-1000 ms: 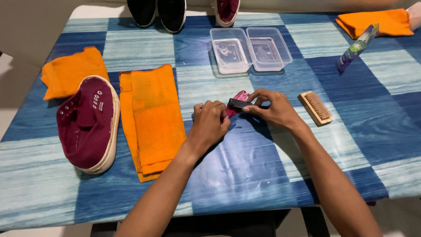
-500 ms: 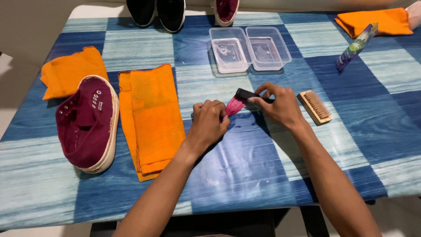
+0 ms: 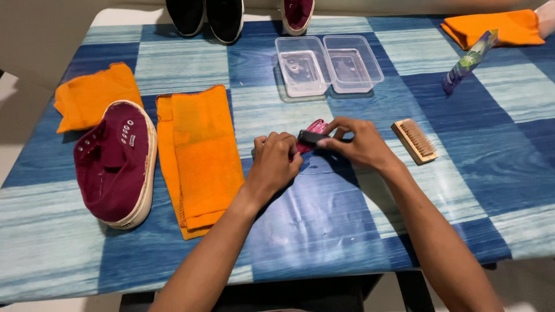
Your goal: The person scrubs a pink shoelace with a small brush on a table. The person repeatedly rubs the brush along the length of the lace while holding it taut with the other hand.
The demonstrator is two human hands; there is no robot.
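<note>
Both hands meet mid-table. Right hand pinches a small brush w/ pink bristles; left hand is curled shut beside it, touching the bristles. Looks like getting the brush ready. Next move needs the dark red shoe, far left.

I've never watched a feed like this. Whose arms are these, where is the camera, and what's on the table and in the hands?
There is no machine: a person wears the camera on their head, looking down at a blue checked table. The left hand and right hand together hold a small pink brush with a dark handle. Nearby lie a wooden brush, two clear tubs, a folded orange cloth, a maroon shoe and a bottle.
</note>
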